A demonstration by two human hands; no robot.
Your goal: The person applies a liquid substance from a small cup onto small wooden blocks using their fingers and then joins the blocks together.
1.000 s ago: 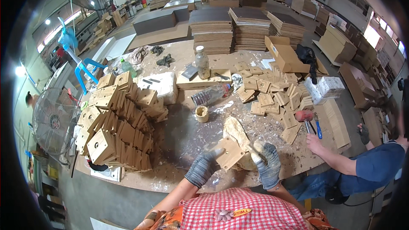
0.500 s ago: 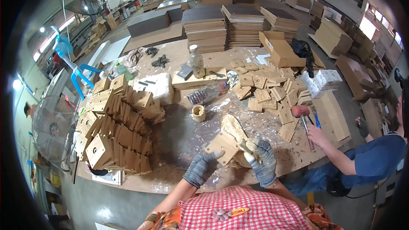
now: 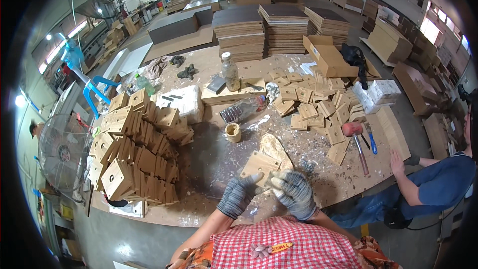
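My left hand (image 3: 237,195), in a grey knit glove, grips a square wooden plate (image 3: 260,163) with small holes, tilted over the near side of the table. My right hand (image 3: 294,192), gloved and stained pale, is closed at the plate's right edge. What its fingers hold, if anything, is hidden. Just beyond the plate lies a pale slab coated with putty (image 3: 277,150). A small cup of tan putty (image 3: 232,132) stands farther off.
Stacked wooden plates (image 3: 134,154) rise at the left, with loose ones (image 3: 311,102) at the right. A bottle (image 3: 241,109) lies mid-table beyond the cup. A red-headed mallet (image 3: 352,129) and blue-handled screwdriver (image 3: 371,140) lie near a co-worker's hand (image 3: 397,163).
My right hand has moved left against the plate, its fingers turned inward. The co-worker has let go of the mallet, which now lies on the table, and has drawn that hand back to the right.
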